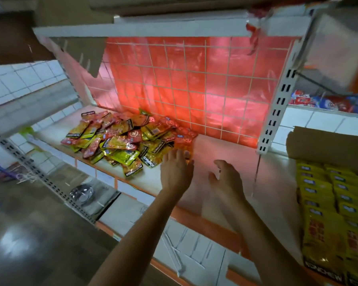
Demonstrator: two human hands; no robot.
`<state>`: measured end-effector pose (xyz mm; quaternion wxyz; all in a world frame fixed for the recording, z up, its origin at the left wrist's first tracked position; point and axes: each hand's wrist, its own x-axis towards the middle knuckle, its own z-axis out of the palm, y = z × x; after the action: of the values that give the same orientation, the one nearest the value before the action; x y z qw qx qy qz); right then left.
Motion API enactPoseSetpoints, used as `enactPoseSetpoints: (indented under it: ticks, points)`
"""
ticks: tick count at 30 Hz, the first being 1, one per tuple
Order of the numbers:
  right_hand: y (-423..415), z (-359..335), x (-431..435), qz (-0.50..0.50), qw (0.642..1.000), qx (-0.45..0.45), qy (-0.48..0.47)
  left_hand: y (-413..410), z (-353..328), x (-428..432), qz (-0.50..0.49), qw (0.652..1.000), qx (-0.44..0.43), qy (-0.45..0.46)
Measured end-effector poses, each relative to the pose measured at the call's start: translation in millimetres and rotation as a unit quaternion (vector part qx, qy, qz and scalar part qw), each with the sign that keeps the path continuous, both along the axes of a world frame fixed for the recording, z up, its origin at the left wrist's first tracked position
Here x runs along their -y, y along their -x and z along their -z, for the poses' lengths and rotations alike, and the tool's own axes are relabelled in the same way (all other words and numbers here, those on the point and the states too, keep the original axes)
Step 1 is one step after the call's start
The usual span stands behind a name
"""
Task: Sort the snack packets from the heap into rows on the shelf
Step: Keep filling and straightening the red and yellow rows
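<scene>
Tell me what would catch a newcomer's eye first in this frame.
The glowing red gridded back panel dominates the middle of the view. Below it, a jumbled heap of red and yellow snack packets lies on the left part of the shelf. The left hand reaches with straight fingers to the heap's right edge, the right hand hovers empty beside it, and neat rows of yellow packets fill the far right.

A red-lit wire grid panel point(194, 85) meets a white slotted upright point(277, 112) above glossy dark floor point(29, 234).
</scene>
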<state>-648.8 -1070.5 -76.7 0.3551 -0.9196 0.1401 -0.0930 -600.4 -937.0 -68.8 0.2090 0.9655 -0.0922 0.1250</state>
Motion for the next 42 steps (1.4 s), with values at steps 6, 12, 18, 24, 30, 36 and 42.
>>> enactPoseSetpoints:
  ticks: [6, 12, 18, 24, 30, 36, 42]
  points:
    - [-70, 1, -37, 0.029, 0.998, -0.039, 0.037, -92, -15, -42, 0.012, 0.999, 0.043, -0.021]
    - [-121, 0, -76, 0.087, 0.987, -0.086, 0.102, -153, -15, -58, 0.001, 0.999, -0.012, -0.037]
    - [-138, 6, -89, 0.120, 0.978, -0.120, 0.117, -167, 1, -66, 0.010, 0.997, -0.030, -0.074]
    - [-134, 7, -83, 0.157, 0.984, -0.079, -0.006, -159, 4, -63, 0.010, 0.998, -0.008, -0.068]
    - [-111, 1, -56, 0.234, 0.958, 0.023, -0.167, -130, -9, -31, 0.107, 0.983, 0.084, 0.124]
    - [-65, -5, -6, 0.274, 0.922, 0.108, -0.252, -99, -14, 33, 0.175, 0.938, -0.075, 0.288]
    - [-13, -8, 51, 0.355, 0.892, 0.132, -0.246, -66, -2, 94, 0.183, 0.896, -0.247, 0.321]
